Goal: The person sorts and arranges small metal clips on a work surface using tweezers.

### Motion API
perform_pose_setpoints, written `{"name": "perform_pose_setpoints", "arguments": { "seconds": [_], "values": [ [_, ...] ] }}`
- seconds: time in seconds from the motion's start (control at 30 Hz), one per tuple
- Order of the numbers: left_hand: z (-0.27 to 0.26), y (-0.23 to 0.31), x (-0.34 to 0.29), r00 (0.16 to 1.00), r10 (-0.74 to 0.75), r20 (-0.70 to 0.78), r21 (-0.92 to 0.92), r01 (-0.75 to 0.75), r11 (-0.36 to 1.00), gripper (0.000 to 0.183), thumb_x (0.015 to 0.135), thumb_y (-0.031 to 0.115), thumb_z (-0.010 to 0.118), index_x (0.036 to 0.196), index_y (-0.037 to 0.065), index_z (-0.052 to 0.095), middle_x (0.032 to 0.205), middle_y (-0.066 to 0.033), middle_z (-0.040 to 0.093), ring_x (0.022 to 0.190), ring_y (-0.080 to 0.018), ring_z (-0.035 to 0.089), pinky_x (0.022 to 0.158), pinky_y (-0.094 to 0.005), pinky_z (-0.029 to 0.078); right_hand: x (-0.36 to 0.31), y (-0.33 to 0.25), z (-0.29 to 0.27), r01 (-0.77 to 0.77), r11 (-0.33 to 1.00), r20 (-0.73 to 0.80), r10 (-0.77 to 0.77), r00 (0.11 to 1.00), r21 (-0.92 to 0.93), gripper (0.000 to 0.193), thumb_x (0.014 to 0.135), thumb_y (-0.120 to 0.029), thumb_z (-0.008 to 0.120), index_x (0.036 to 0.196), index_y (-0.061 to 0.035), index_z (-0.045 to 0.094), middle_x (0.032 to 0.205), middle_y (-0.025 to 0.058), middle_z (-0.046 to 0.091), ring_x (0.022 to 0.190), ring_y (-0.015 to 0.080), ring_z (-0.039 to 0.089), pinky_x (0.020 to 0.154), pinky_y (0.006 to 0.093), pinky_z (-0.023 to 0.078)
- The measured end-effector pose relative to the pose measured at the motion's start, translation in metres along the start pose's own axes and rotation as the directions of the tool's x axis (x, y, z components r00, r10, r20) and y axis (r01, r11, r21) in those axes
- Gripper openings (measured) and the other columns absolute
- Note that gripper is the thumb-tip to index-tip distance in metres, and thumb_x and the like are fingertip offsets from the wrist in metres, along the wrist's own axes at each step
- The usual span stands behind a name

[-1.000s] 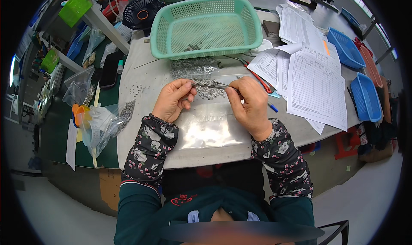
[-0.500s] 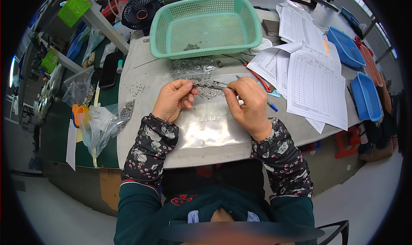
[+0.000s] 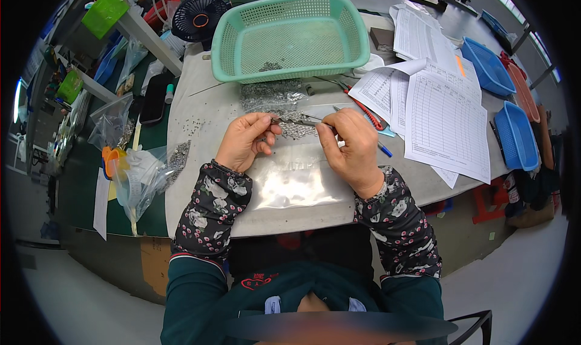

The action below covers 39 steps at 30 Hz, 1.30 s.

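My left hand (image 3: 246, 143) pinches a tiny metal part between thumb and forefinger; its exact shape is too small to make out. From the right, my right hand (image 3: 352, 145) grips a pair of tweezers (image 3: 310, 122), whose tips point at that part. Beneath and just behind the tips lies a loose pile of small metal parts (image 3: 296, 132). A clear plastic sheet or bag (image 3: 290, 185) shines on the worktop between my forearms. Behind the pile rests a clear bag of similar dark parts (image 3: 273, 93).
A green mesh basket (image 3: 290, 73) stands behind the bag. Red-handled pliers (image 3: 366, 112), a blue pen (image 3: 384, 149) and printed sheets (image 3: 446, 124) lie to the right. At left are scattered parts (image 3: 193, 126), a plastic bag (image 3: 142, 179), a phone (image 3: 155, 99) and a fan (image 3: 200, 19).
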State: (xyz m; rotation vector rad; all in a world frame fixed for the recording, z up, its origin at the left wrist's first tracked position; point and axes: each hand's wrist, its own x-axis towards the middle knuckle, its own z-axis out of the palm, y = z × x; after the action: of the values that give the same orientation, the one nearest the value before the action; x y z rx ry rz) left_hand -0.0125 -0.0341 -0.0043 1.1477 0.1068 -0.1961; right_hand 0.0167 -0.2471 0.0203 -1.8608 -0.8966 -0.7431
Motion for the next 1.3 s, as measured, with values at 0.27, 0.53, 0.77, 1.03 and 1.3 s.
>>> {"name": "perform_pose_setpoints", "arguments": {
  "seconds": [0.27, 0.53, 0.77, 1.03, 1.3],
  "values": [
    [0.004, -0.003, -0.002, 0.997, 0.049, -0.057, 0.08, -0.045, 0.996, 0.018, 0.09, 0.014, 0.052, 0.097, -0.002, 0.057, 0.078, -0.0072, 0.061, 0.059, -0.0067, 0.056, 0.048, -0.0181, 0.05, -0.001, -0.001, -0.001, -0.02, 1.0, 0.005, 0.02, 1.0, 0.008, 0.011, 0.07, -0.003, 0.065, 0.068, -0.0019, 0.054, 0.062, 0.0087, 0.053, 0.057, 0.0262, 0.052, 0.051, 0.0344, 0.04],
    [0.009, -0.004, -0.003, 0.985, 0.134, -0.105, 0.172, -0.115, 0.978, 0.017, 0.089, 0.014, 0.053, 0.096, -0.001, 0.057, 0.077, -0.0073, 0.061, 0.059, -0.0065, 0.055, 0.05, -0.0193, 0.051, -0.002, -0.001, 0.001, -0.051, 0.999, -0.031, 0.051, 0.998, 0.001, 0.019, 0.071, -0.006, 0.066, 0.06, -0.0024, 0.052, 0.055, 0.0083, 0.049, 0.05, 0.0258, 0.048, 0.046, 0.0349, 0.036],
    [0.01, -0.004, -0.003, 0.984, 0.157, -0.084, 0.169, -0.142, 0.975, 0.017, 0.089, 0.013, 0.052, 0.096, -0.002, 0.057, 0.079, -0.008, 0.061, 0.061, -0.0074, 0.055, 0.051, -0.0198, 0.051, -0.007, 0.001, 0.001, -0.166, 0.984, -0.002, 0.166, 0.986, 0.065, 0.03, 0.079, -0.01, 0.063, 0.054, -0.0024, 0.046, 0.049, 0.0093, 0.043, 0.043, 0.0251, 0.042, 0.042, 0.0347, 0.031],
    [0.001, -0.005, 0.0, 0.997, 0.079, -0.013, -0.045, -0.079, 0.996, 0.015, 0.089, 0.013, 0.052, 0.095, 0.0, 0.056, 0.08, -0.0069, 0.06, 0.062, -0.0075, 0.056, 0.05, -0.0202, 0.052, -0.005, 0.001, -0.001, -0.279, 0.943, -0.052, 0.293, 0.955, 0.18, 0.031, 0.082, -0.011, 0.06, 0.056, -0.0011, 0.046, 0.051, 0.0106, 0.044, 0.044, 0.0246, 0.041, 0.043, 0.0342, 0.03],
    [0.006, -0.002, -0.002, 0.99, 0.056, -0.129, 0.028, -0.053, 0.998, 0.013, 0.088, 0.011, 0.052, 0.095, 0.001, 0.057, 0.075, -0.005, 0.059, 0.056, -0.0072, 0.055, 0.046, -0.0182, 0.049, -0.002, -0.001, 0.004, -0.125, 0.984, -0.043, 0.132, 0.99, 0.13, 0.019, 0.076, -0.007, 0.062, 0.062, -0.0006, 0.052, 0.055, 0.0102, 0.048, 0.049, 0.0269, 0.047, 0.047, 0.0347, 0.035]
  ]
}}
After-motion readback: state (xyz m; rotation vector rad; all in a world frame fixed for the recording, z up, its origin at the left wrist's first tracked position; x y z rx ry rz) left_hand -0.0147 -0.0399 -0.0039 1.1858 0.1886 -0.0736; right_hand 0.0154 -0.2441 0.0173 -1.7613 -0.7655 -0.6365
